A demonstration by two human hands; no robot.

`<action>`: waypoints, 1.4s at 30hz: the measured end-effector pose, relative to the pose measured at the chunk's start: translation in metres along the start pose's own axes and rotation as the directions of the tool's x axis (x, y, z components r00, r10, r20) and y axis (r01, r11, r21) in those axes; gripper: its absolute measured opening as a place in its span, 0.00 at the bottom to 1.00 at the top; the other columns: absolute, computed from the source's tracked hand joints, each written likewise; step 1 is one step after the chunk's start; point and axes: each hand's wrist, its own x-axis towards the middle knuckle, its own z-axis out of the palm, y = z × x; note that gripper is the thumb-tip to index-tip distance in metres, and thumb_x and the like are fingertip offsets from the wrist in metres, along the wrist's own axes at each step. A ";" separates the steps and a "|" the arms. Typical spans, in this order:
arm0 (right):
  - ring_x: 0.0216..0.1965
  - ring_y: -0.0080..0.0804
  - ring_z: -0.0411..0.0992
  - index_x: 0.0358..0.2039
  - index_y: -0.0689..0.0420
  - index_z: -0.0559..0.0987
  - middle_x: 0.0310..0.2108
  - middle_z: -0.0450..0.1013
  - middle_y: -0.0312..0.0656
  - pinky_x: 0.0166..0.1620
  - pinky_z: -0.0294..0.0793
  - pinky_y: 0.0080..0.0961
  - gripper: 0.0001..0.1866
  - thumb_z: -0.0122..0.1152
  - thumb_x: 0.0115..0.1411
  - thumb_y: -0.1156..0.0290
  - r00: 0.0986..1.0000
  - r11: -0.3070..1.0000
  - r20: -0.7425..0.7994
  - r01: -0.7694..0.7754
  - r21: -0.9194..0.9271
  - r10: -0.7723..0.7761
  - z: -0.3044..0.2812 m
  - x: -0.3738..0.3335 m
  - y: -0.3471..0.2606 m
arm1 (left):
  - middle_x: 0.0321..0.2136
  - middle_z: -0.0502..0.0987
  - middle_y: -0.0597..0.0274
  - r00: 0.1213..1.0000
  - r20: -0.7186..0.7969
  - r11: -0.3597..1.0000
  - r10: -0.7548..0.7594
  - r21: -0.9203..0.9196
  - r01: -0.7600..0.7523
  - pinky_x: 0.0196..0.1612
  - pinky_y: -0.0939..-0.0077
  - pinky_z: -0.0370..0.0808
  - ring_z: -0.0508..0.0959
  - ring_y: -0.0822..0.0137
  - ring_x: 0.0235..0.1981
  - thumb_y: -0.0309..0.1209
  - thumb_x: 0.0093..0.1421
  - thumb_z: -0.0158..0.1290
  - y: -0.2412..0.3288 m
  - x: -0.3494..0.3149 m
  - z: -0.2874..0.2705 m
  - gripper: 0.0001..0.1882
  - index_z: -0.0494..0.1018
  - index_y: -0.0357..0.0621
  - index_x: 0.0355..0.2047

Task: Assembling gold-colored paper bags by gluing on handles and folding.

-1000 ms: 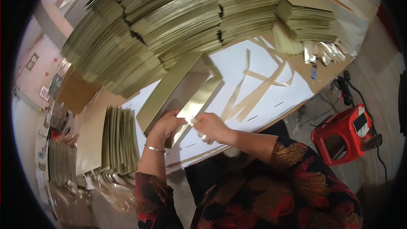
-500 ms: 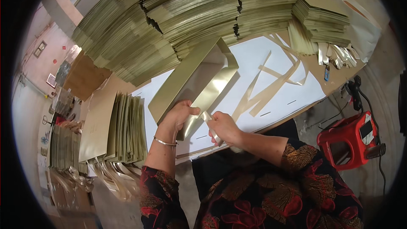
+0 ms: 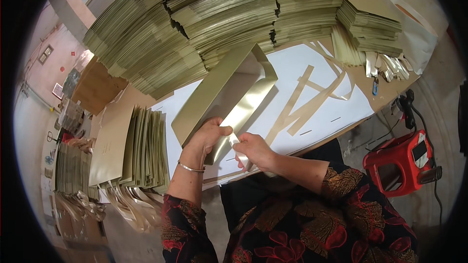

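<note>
An opened gold paper bag (image 3: 208, 91) lies tilted over the white sheet, its hollow side showing a pale inside. My left hand (image 3: 206, 136) is closed on the bag's near end, thumb pressed on the shiny gold panel. Close by on the right, my right hand (image 3: 255, 151) is closed round a cream satin ribbon (image 3: 234, 140). That short ribbon length runs from beside my left thumb into the right fist; its attachment is hidden. Further cream ribbons (image 3: 312, 116) lie crossed on the sheet to the right.
Tall stacks of flat gold bags (image 3: 224, 14) line the far side. A row of upright folded bags (image 3: 146, 146) with dangling ribbons stands left. On the right are a smaller bag pile (image 3: 373, 22), a blue cutter (image 3: 375, 86) and a red plastic stool (image 3: 390, 165) with a phone on it.
The bag has shifted slightly to the right. My right hand has turned a little, still gripping the ribbon. One loose ribbon on the sheet, twisted before, now lies flatter.
</note>
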 end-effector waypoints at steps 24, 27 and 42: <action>0.18 0.20 0.71 0.25 0.62 0.79 0.19 0.75 0.36 0.25 0.70 0.22 0.11 0.71 0.51 0.69 0.888 0.713 0.377 0.442 -0.545 -0.263 -0.153 -0.265 -0.133 | 0.25 0.77 0.50 0.936 -0.271 0.774 0.226 0.633 -0.004 0.33 0.68 0.73 0.76 0.57 0.27 0.28 0.32 0.61 -0.035 0.001 -0.019 0.20 0.74 0.36 0.29; 0.17 0.26 0.71 0.21 0.60 0.79 0.19 0.75 0.39 0.26 0.74 0.25 0.11 0.71 0.51 0.68 0.662 0.615 0.421 0.743 -0.264 -0.620 -0.143 -0.288 -0.153 | 0.25 0.76 0.50 0.932 -0.237 0.722 0.274 0.691 -0.037 0.33 0.68 0.73 0.76 0.57 0.28 0.28 0.31 0.61 -0.033 0.004 -0.021 0.18 0.74 0.36 0.28; 0.18 0.20 0.67 0.33 0.63 0.78 0.22 0.73 0.36 0.18 0.66 0.21 0.11 0.61 0.57 0.66 0.969 0.855 -0.039 0.197 -0.480 -0.245 -0.055 -0.023 -0.063 | 0.45 0.75 0.42 0.906 -0.162 0.664 0.392 0.731 -0.157 0.54 0.56 0.69 0.73 0.42 0.49 0.31 0.51 0.57 0.005 0.031 0.031 0.33 0.64 0.41 0.59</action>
